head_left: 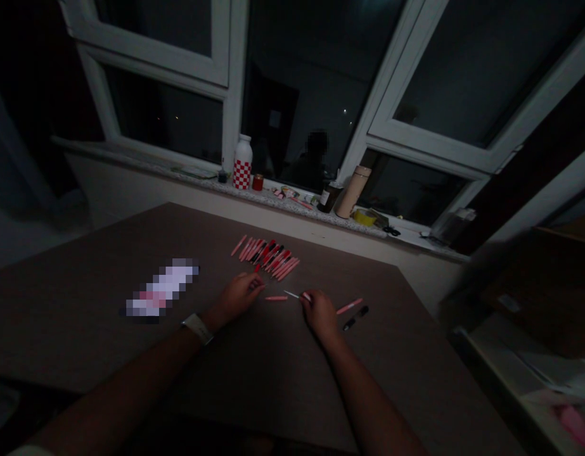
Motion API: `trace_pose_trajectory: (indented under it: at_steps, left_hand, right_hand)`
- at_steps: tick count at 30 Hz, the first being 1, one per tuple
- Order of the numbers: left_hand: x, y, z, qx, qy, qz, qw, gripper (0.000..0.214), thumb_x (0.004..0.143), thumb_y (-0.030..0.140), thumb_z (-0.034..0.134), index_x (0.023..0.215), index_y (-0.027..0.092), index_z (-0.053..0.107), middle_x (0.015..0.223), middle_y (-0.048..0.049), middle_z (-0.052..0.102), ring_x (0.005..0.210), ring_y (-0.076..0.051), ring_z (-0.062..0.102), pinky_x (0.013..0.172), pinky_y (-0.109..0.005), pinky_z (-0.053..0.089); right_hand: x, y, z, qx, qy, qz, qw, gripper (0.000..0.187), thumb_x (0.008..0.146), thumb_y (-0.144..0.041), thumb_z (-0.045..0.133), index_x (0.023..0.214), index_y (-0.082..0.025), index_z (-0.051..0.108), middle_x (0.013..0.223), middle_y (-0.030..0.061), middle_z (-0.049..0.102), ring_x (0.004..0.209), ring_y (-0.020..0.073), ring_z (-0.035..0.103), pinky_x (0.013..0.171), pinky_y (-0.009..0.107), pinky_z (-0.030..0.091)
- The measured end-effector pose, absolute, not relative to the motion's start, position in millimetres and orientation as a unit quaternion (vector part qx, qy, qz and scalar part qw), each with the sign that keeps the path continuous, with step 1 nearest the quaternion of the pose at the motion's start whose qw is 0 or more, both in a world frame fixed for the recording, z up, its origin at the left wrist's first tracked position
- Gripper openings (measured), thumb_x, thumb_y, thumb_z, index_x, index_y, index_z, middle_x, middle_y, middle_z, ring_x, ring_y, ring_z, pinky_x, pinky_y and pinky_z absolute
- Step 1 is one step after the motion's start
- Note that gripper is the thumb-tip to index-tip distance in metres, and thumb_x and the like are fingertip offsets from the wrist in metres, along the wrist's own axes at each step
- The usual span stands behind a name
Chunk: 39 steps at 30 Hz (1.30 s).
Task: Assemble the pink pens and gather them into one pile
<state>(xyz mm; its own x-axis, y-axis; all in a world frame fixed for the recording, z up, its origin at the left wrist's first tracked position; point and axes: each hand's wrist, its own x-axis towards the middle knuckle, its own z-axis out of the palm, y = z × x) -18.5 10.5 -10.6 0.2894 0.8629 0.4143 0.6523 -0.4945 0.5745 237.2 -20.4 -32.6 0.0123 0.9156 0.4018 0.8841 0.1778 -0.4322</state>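
Fingers pinched, my left hand (pixel 237 297) is over the table below a pile of pens. A small pinkish tip shows at its fingertips, but what it holds is too dark to make out. My right hand (pixel 319 311) is closed on a thin white pen refill (pixel 291 294) that points left. A pink pen barrel (pixel 276 298) lies on the table between the hands. Beyond them, several pink, red and black pens (pixel 268 255) lie side by side. Right of my right hand are a pink pen (pixel 350 306) and a black pen (pixel 355 318).
The brown table (pixel 187 234) meets a low wall under the windows. A blurred-out phone-like object (pixel 161 288) lies at left. On the sill (pixel 292 206) stand a checkered bottle (pixel 243 163), a small red jar (pixel 258 182), a beige flask (pixel 353 192) and yellow tape (pixel 364 217).
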Motion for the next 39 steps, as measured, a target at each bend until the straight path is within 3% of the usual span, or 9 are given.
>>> trace_pose_trajectory:
  at_steps: [21,31,39]
  left_hand:
    - [-11,11,-7,0.814,0.486,0.291,0.127,0.014,0.084,0.03,0.064,0.09,0.018,0.067,0.09,-0.0048,0.071,0.084,-0.02,0.063,0.08,-0.032,0.047]
    - [-9,8,-4,0.777,0.471,0.357,0.218,0.025,0.085,0.03,0.061,0.103,0.015,0.068,0.091,-0.0059,0.073,0.079,-0.016,0.065,0.069,-0.026,0.049]
    - [-4,6,0,0.747,0.468,0.401,0.25,0.026,0.084,0.037,0.06,0.094,0.016,0.071,0.087,-0.0062,0.074,0.074,-0.018,0.065,0.067,-0.027,0.051]
  right_hand:
    - [239,-27,-23,-0.685,-0.692,0.047,0.225,0.024,0.094,-0.036,0.054,0.097,-0.017,0.068,0.098,0.0123,0.068,0.087,0.022,0.063,0.072,0.028,0.038]
    - [233,-28,-17,-0.663,-0.708,0.05,0.238,0.029,0.098,-0.038,0.047,0.102,-0.014,0.064,0.101,0.0129,0.067,0.09,0.022,0.062,0.073,0.027,0.038]
    - [221,-39,-10,-0.599,-0.761,0.095,0.23,0.025,0.098,-0.037,0.046,0.108,-0.021,0.062,0.099,0.0077,0.071,0.088,0.0208,0.066,0.07,0.025,0.039]
